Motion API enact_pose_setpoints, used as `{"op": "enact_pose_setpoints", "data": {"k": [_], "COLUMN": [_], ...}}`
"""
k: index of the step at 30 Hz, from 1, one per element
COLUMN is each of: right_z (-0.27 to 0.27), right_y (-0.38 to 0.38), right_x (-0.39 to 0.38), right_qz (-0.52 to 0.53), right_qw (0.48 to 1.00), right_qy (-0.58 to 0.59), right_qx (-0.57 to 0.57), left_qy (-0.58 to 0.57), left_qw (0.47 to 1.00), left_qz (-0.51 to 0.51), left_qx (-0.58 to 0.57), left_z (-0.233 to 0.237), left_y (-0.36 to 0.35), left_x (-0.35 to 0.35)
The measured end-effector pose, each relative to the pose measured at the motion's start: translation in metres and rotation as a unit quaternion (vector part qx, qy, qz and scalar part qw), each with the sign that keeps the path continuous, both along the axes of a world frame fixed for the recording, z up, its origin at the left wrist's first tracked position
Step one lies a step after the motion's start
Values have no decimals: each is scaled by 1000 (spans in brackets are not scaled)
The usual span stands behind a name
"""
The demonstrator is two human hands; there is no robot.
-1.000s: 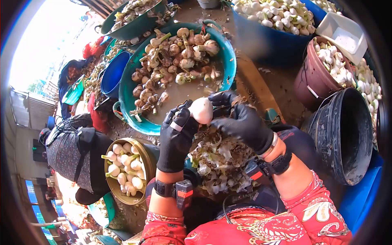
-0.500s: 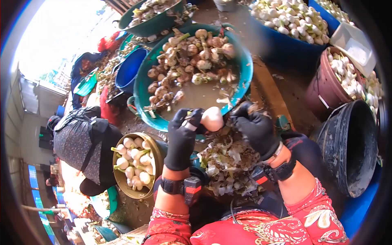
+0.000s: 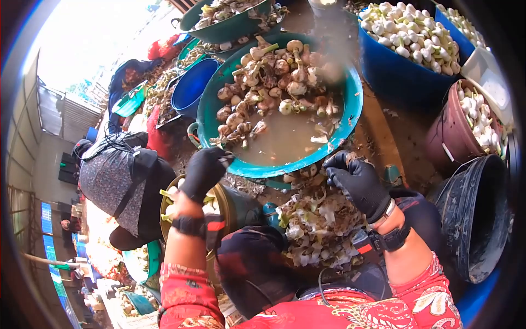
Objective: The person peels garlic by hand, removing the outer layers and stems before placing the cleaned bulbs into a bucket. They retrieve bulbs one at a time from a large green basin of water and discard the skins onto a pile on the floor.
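Observation:
My left hand (image 3: 205, 174), in a black glove, is over the far edge of the yellow bucket (image 3: 223, 211), near the rim of the large green tub (image 3: 204, 123). Its fingers are curled; what they hold, if anything, is too small to name. My right hand (image 3: 359, 183), also gloved, is closed on brown peel (image 3: 359, 159) by the tub's near rim. Unpeeled bulbs with stems (image 3: 282, 67) lie in murky water in the tub. White peeled bulbs (image 3: 211, 204) show in the bucket. Loose peelings (image 3: 320, 225) are heaped below my right hand.
A person (image 3: 123, 181) bends over at left. A blue tub (image 3: 389, 68) of white bulbs stands at upper right, above a maroon bucket (image 3: 449, 129) and a black bucket (image 3: 474, 219). Another blue tub (image 3: 194, 88) and a green basin (image 3: 230, 26) are beyond the large tub.
My left hand has moved left, away from my right hand, to above the yellow bucket. The white bulb that was in it no longer shows there. The view has shifted left.

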State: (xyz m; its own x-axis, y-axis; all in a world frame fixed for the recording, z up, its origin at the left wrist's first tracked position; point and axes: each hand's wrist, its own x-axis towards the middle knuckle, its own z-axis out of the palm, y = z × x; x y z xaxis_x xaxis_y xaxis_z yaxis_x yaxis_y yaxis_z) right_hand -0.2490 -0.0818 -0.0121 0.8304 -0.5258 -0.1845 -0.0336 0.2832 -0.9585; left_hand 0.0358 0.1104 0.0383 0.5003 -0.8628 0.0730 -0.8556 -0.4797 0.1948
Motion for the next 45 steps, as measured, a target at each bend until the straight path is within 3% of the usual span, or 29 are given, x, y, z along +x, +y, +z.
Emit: {"op": "enact_pose_setpoints", "data": {"k": [3,6,8,10,12,14,15,16,17,18,20,21,22,23,24,26,27,29,30,32,33,34,35,36,37,39,40,42,45], "right_z": [-10,-5,-9,-2,-9,-12,-15,-16,-15,-10,2,-13,7,-4,-7,-6,-4,-10,-12,-14,-8,-5,-9,-9,-7,-10,-16,-19,-17], "right_y": [0,1,0,-2,-5,-4,-2,0,1,4,12,14,16,16,16,18,18,15,13,13,16,17,15,15,15,16,15,14,12], "right_x": [1,2,5,7,9,10,10,11,12,14,17,21,14,15,18,14,13,13,13,12,11,11,10,10,10,12,14,13,8], "right_qz": [6,-2,-19,-20,-22,-11,-12,14,40,36,39,52,60,49,40,22,6,8,8,41,28,17,19,19,1,-18,-32,-48,-55], "right_qw": [993,990,987,986,986,994,995,1000,995,995,995,983,942,955,964,967,970,961,951,956,972,984,992,992,991,989,984,974,966], "right_qy": [24,54,39,65,47,26,27,-15,-57,-57,-82,-128,-173,-189,-205,-186,-166,-192,-217,-195,-173,-150,-118,-116,-131,-144,-170,-193,-191], "right_qx": [-115,-131,-156,-154,-158,-101,-98,-13,71,71,48,119,282,225,167,172,179,198,220,216,154,90,-37,-37,-20,-3,54,110,167], "left_qy": [49,1,-5,17,85,143,282,415,495,518,489,463,436,245,321,660,659,683,684,403,599,600,467,321,322,541,542,654,612], "left_qw": [982,934,939,947,988,988,955,896,851,834,847,860,872,922,897,685,685,629,628,866,726,725,821,894,894,779,778,689,735], "left_qz": [-14,1,-16,9,63,57,54,50,80,93,-30,-53,-77,-193,-165,-31,-32,127,129,-95,-8,-8,-28,-47,-47,23,22,67,32], "left_qx": [182,356,345,319,117,11,-69,-149,-157,-168,-208,-208,-210,-232,-254,-307,-308,-348,-348,-281,-339,-337,-327,-309,-309,-316,-316,-306,-292], "left_z": [-55,-76,-104,-105,-104,-72,-60,-45,-19,0,14,19,20,4,13,-10,-11,-13,-19,-35,-28,-31,-34,-36,-35,-31,-30,-28,-32], "left_y": [-47,-80,-81,-80,-70,-68,-67,-66,-67,-65,-58,-55,-54,-54,-53,-53,-56,-62,-62,-63,-69,-72,-74,-76,-78,-80,-81,-81,-80], "left_x": [25,26,51,58,65,51,41,28,3,-21,-59,-80,-99,-106,-126,-125,-133,-149,-148,-143,-152,-152,-151,-151,-151,-152,-154,-156,-155]}}
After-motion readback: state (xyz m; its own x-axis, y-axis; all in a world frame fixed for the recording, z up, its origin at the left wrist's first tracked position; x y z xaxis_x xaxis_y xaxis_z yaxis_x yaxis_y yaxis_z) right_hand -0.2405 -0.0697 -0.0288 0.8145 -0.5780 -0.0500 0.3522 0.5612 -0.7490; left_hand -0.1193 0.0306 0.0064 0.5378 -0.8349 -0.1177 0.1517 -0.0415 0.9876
